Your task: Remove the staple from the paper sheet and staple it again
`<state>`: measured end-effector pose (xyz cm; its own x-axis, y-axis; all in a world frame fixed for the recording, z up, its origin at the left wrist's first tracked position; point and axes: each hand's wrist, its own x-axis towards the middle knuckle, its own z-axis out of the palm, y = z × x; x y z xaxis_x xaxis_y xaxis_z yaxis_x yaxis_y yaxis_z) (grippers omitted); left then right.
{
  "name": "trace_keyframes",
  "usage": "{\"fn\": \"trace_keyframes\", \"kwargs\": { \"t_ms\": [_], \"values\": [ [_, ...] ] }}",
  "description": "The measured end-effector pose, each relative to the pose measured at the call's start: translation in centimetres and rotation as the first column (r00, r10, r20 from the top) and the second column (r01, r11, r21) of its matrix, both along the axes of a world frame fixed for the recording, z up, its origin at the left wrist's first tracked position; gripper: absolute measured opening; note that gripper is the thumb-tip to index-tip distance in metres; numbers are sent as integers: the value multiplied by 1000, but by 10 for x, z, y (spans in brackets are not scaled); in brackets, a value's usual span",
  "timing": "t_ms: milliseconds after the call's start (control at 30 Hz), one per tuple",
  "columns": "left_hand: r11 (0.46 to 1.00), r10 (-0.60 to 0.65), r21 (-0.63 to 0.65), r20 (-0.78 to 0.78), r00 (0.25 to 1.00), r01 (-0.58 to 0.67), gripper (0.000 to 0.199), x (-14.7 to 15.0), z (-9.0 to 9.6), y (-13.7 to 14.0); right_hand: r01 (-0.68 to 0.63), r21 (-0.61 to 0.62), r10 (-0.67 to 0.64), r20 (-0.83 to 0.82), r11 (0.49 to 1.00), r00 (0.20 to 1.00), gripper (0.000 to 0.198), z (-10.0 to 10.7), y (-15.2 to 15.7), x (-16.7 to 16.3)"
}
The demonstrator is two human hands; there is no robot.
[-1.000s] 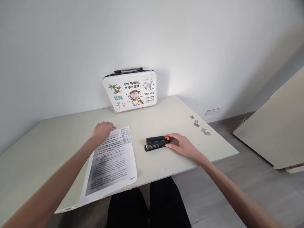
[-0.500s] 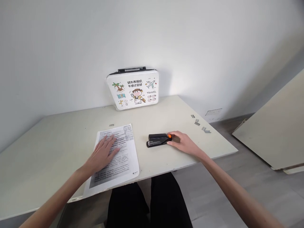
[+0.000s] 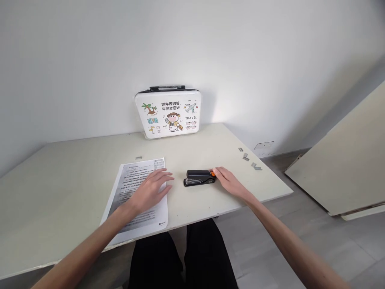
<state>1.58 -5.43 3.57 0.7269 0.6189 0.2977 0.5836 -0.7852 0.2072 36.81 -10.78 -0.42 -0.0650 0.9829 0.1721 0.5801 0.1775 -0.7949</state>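
A black stapler (image 3: 198,176) with an orange part at its rear end lies on the table, its front toward the left. My right hand (image 3: 228,180) is closed on that rear end, thumb and fingers against the orange part. Over the right part of a printed sheet of paper (image 3: 161,208) is my left hand (image 3: 152,188), open, with its fingertips past the sheet's right edge and pointing at the stapler. Whether the left palm touches the paper I cannot tell. The sheet reaches the table's front edge.
A white cartoon-printed case (image 3: 171,116) stands at the back against the wall. Several staple strips (image 3: 246,157) lie near the table's (image 3: 75,172) right edge, and one strip (image 3: 138,157) is behind the paper. A pale board (image 3: 339,160) stands on the floor at right.
My left hand has moved right, from the middle of the sheet toward the stapler. My right hand has shifted its fingers on the stapler's rear end. The view has turned slightly.
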Motion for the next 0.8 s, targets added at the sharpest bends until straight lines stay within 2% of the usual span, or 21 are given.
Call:
{"fn": "trace_keyframes", "kwargs": {
  "t_ms": [167,367,467,800],
  "values": [
    [996,-67,-47,81,995,71,31,48,-10,4,-15,40,13,61,999,998,50,-1,2,-5],
    [998,-4,-55,147,989,13,29,67,-15,9,-11,49,8,58,999,998,47,-1,-1,-7],
    [999,1,-48,142,990,6,28,63,-14,8,-61,49,57,70,997,996,31,-2,-4,-8],
    [999,13,-53,85,996,-9,33,15,-9,7,-46,14,45,64,999,997,33,-2,-6,-8]
  ]
}}
